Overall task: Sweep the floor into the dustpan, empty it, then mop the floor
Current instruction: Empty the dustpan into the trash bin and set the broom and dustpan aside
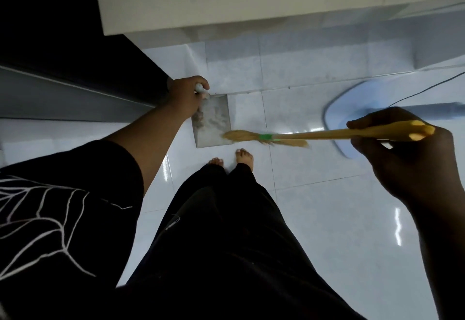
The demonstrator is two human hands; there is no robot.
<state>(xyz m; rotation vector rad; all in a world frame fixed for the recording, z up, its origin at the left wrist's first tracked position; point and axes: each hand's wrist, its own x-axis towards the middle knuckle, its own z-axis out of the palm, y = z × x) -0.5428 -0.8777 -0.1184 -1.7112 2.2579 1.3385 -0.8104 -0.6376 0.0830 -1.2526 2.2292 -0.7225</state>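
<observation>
Dustpan (214, 121): flat grey rectangular pan, dust-caked, on the glossy white tiled floor (314, 219). Left grip (186, 96) clamped on its pale handle at the far end. Broom (251, 137): straw bristles, green band, yellow stick. The tips touch the pan's near corner. Right grip (407, 158) clamped round the stick.

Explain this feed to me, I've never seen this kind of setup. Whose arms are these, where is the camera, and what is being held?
There is no machine here. One camera worn on a person's head looks down at their own arms, legs and bare feet. The left hand grips the handle of a metal dustpan, which sits on the white tiled floor with grey dust in it. The right hand holds a yellow broom, whose bristles reach the dustpan's near corner. Further right, a blurred light blue object and a thin cable lie on the floor.
</observation>
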